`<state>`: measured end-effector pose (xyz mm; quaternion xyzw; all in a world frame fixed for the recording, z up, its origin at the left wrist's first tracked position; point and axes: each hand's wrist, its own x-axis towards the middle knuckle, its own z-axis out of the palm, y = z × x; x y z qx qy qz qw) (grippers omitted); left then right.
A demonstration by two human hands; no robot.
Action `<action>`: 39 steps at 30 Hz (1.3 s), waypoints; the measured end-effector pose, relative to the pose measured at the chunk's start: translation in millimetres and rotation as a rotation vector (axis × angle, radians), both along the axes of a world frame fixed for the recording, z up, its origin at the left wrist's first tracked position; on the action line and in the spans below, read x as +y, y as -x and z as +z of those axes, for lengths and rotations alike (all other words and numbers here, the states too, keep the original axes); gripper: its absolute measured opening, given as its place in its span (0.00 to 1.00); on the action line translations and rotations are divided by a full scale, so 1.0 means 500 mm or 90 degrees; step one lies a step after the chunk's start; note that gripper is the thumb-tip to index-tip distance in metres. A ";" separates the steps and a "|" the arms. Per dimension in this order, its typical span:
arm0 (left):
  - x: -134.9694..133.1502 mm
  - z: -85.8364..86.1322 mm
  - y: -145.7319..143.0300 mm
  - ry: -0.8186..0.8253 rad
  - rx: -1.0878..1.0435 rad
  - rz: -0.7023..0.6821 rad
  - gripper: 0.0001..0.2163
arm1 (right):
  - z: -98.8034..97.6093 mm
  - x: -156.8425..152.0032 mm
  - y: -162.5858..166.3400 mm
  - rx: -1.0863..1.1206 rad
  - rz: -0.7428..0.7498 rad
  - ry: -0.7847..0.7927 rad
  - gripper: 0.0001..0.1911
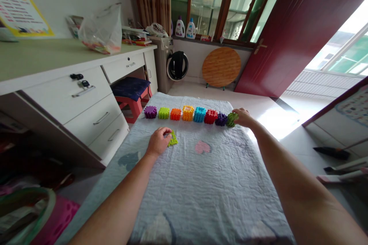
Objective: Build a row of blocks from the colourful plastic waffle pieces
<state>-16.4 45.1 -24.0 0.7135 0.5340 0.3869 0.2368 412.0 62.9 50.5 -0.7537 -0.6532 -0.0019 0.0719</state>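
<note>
Several coloured toy block cubes stand in a row across the far part of the cloth-covered table (218, 176). From the left come a purple cube (150, 112), a lime cube (163, 113), an orange cube (175, 114), a yellow cube (188, 113), a blue cube (199, 115), a red cube (211, 116) and a dark purple cube (221, 119). At the right end, my right hand (243, 118) has its fingers closed on a green cube (231, 120). Nearer to me, my left hand (160, 140) grips the edge of a flat lime block piece (173, 139).
Left of the table stand a red stool (135, 103) with a dark cushion and a white desk (83, 103) bearing a plastic bag (103, 30). Behind are a washing machine (162, 61) and a round wooden tabletop (221, 67). A pink basket (61, 214) is at lower left.
</note>
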 end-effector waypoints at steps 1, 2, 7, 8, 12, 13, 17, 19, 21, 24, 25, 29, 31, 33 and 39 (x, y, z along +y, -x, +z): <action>0.000 0.000 0.000 -0.001 0.000 -0.001 0.07 | -0.001 0.002 -0.001 -0.002 0.000 0.003 0.31; -0.001 0.000 0.000 -0.001 0.000 -0.001 0.07 | -0.002 0.003 -0.001 -0.003 0.001 0.006 0.31; -0.002 -0.001 -0.002 0.004 -0.011 -0.006 0.08 | 0.000 -0.001 0.003 -0.002 0.002 0.002 0.34; -0.001 0.000 0.000 0.009 -0.015 -0.007 0.08 | 0.002 -0.007 0.007 0.000 0.003 -0.011 0.35; 0.008 0.011 0.023 0.073 -0.040 -0.062 0.11 | 0.014 -0.052 0.052 0.032 0.042 -0.114 0.32; 0.010 0.017 0.034 0.095 -0.043 -0.088 0.13 | 0.018 -0.068 0.074 0.049 0.066 -0.134 0.31; 0.007 0.047 0.075 0.135 0.035 -0.138 0.27 | 0.025 -0.148 0.194 0.162 0.263 -0.058 0.26; -0.001 0.059 0.083 0.142 0.116 -0.151 0.31 | 0.020 -0.186 0.263 0.212 0.364 0.036 0.25; -0.010 0.066 0.081 0.153 0.182 -0.178 0.32 | 0.009 -0.213 0.325 0.224 0.434 0.099 0.23; -0.020 0.070 0.069 0.160 0.210 -0.202 0.29 | -0.022 -0.228 0.395 0.224 0.445 0.080 0.20; -0.022 0.070 0.066 0.160 0.212 -0.203 0.28 | -0.034 -0.228 0.411 0.228 0.430 0.060 0.19; -0.026 0.073 0.061 0.153 0.243 -0.195 0.22 | -0.078 -0.218 0.444 0.238 0.365 -0.016 0.16; -0.030 0.077 0.061 0.151 0.236 -0.201 0.21 | -0.092 -0.216 0.449 0.238 0.351 -0.049 0.13; -0.035 0.084 0.058 0.173 0.191 -0.236 0.21 | -0.100 -0.215 0.450 0.245 0.346 -0.069 0.12; -0.038 0.086 0.031 0.114 0.051 -0.239 0.16 | -0.107 -0.217 0.447 0.260 0.344 -0.098 0.12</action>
